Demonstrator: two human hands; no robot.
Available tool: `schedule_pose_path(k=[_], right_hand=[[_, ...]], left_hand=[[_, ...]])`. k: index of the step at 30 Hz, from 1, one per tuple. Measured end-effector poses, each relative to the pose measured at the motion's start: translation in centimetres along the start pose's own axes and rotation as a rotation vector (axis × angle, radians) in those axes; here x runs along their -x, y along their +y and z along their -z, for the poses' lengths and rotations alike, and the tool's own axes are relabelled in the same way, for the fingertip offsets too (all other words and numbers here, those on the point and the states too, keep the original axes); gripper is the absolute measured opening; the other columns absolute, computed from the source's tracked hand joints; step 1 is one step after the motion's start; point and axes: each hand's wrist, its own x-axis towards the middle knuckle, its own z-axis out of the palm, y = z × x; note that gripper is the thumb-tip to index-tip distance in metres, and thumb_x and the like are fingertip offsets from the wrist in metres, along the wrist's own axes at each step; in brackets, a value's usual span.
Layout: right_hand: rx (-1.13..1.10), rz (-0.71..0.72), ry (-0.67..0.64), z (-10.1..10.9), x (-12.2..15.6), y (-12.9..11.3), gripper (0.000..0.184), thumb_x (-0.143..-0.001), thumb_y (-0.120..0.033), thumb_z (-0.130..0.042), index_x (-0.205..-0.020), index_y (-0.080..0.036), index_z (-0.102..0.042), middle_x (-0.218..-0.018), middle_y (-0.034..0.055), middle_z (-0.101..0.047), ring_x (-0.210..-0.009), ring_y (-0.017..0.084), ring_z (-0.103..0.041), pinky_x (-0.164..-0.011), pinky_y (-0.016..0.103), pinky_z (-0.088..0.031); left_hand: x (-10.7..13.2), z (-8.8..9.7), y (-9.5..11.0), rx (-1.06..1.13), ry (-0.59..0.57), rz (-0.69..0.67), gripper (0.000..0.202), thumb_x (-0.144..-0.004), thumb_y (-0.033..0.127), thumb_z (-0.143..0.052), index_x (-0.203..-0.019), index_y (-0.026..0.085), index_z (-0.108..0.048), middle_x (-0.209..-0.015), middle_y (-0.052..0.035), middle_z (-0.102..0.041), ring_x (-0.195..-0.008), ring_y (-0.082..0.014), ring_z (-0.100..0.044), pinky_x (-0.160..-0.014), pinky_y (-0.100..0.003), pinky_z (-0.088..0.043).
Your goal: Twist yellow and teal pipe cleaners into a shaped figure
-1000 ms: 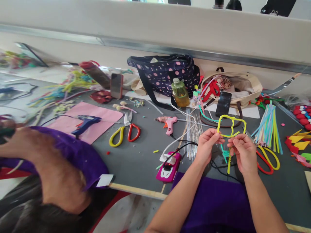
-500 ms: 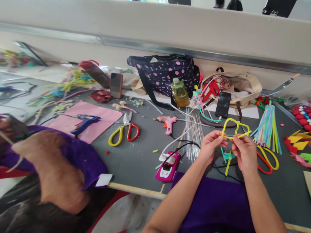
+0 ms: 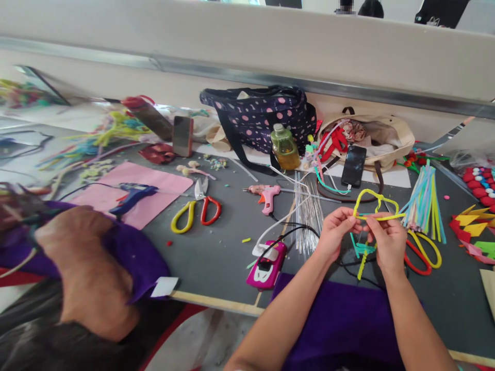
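A yellow pipe cleaner [image 3: 359, 197], bent into an open frame with a small loop at its top, is held up between my two hands. My left hand [image 3: 335, 234] pinches its left lower corner between thumb and fingertips. Along the straight lower side, my right hand [image 3: 390, 245] pinches it too, and one end sticks out to the right. Beneath the hands lie a teal pipe cleaner piece [image 3: 363, 249] and a twisted yellow piece [image 3: 362, 269]. Scissors [image 3: 436, 251] with red and yellow handles are just right of my right hand, their blades hidden.
A pipe cleaner bundle [image 3: 425, 198] stands at right. Left of my hands are silver wires [image 3: 309, 221], a pink glue gun [image 3: 266, 197], a magenta power strip [image 3: 266, 275] and scissors [image 3: 201, 191]. A co-worker's arm [image 3: 91, 263] works at far left, near a blue glue gun [image 3: 135, 196].
My right hand's fingers have shifted along the yellow pipe cleaner, and its lower side now runs straighter, its end farther right. The co-worker's hand has moved slightly.
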Motion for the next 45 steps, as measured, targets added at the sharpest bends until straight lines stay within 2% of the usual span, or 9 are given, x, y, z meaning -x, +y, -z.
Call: schedule_pose_path(k=[4,9,15,20,25,31,39,45], right_hand=[[0.059,0.033,0.057,0.0,0.0,0.0,0.025,-0.074,-0.038,-0.076,-0.08,-0.018,-0.063,-0.057,-0.0017,-0.065,-0.042,0.011,-0.055,-0.038,0.021,-0.041],[0.145,0.136,0.085,-0.1,0.4,-0.1,0.02,-0.076,-0.037,-0.074,-0.078,-0.019,-0.065,-0.069,0.002,-0.069,-0.053,0.014,-0.062,-0.045,0.023,-0.047],[0.327,0.317,0.05,0.1,1.0,0.5,0.013,-0.082,-0.033,-0.068,-0.082,-0.02,-0.068,-0.081,0.0048,-0.072,-0.071,0.018,-0.068,-0.066,0.031,-0.055],[0.473,0.459,0.003,0.2,1.2,0.3,0.008,-0.086,-0.028,-0.065,-0.083,-0.022,-0.068,-0.082,0.0041,-0.073,-0.075,0.019,-0.07,-0.068,0.031,-0.056],[0.507,0.618,-0.054,-0.1,1.5,0.2,0.004,-0.086,-0.022,-0.063,-0.086,-0.024,-0.067,-0.088,0.0046,-0.075,-0.082,0.02,-0.071,-0.076,0.036,-0.057],[0.52,0.667,-0.092,0.1,1.7,0.4,0.009,-0.084,-0.018,-0.066,-0.09,-0.025,-0.068,-0.09,0.0053,-0.075,-0.084,0.021,-0.072,-0.078,0.037,-0.058],[0.551,0.723,-0.138,0.2,2.2,0.3,0.016,-0.084,-0.016,-0.065,-0.097,-0.026,-0.068,-0.094,0.0056,-0.076,-0.085,0.021,-0.073,-0.077,0.037,-0.06],[0.686,0.87,-0.204,-0.1,2.7,-0.2,0.025,-0.085,-0.012,-0.063,-0.105,-0.025,-0.068,-0.099,0.0077,-0.075,-0.09,0.02,-0.072,-0.079,0.033,-0.059]], left_hand=[[0.1,-0.1,-0.2,0.01,-0.003,0.016,0.029,-0.069,0.034,-0.08,-0.085,0.013,-0.066,-0.072,-0.0028,-0.069,-0.06,-0.0117,-0.065,-0.062,-0.023,-0.052],[0.0,-0.1,-0.3,-0.023,0.001,-0.003,0.032,-0.069,0.035,-0.08,-0.089,0.013,-0.068,-0.078,-0.0048,-0.07,-0.066,-0.0134,-0.066,-0.067,-0.025,-0.053],[-0.1,-0.3,-0.8,-0.048,0.072,-0.06,0.029,-0.068,0.034,-0.08,-0.084,0.013,-0.068,-0.076,-0.0031,-0.069,-0.063,-0.0125,-0.065,-0.065,-0.024,-0.052],[-0.1,-0.4,-1.0,-0.052,0.109,-0.08,0.026,-0.069,0.033,-0.079,-0.084,0.014,-0.068,-0.073,-0.0019,-0.068,-0.064,-0.0116,-0.063,-0.066,-0.023,-0.051],[0.0,-0.5,-1.0,-0.069,0.172,-0.13,0.026,-0.068,0.031,-0.08,-0.084,0.015,-0.067,-0.07,0.0002,-0.066,-0.063,-0.0103,-0.061,-0.065,-0.022,-0.05],[0.3,-0.6,-1.1,-0.191,0.21,-0.212,0.022,-0.07,0.031,-0.078,-0.082,0.017,-0.067,-0.075,-0.0008,-0.067,-0.066,-0.011,-0.061,-0.065,-0.022,-0.048],[0.9,-0.4,-1.9,-0.429,0.18,-0.389,0.012,-0.079,0.028,-0.069,-0.086,0.018,-0.068,-0.081,-0.0034,-0.07,-0.073,-0.0144,-0.065,-0.068,-0.024,-0.05],[1.2,-0.2,-2.2,-0.479,0.2,-0.426,0.01,-0.077,0.027,-0.071,-0.083,0.019,-0.069,-0.078,-0.003,-0.07,-0.074,-0.0166,-0.067,-0.069,-0.027,-0.052]])
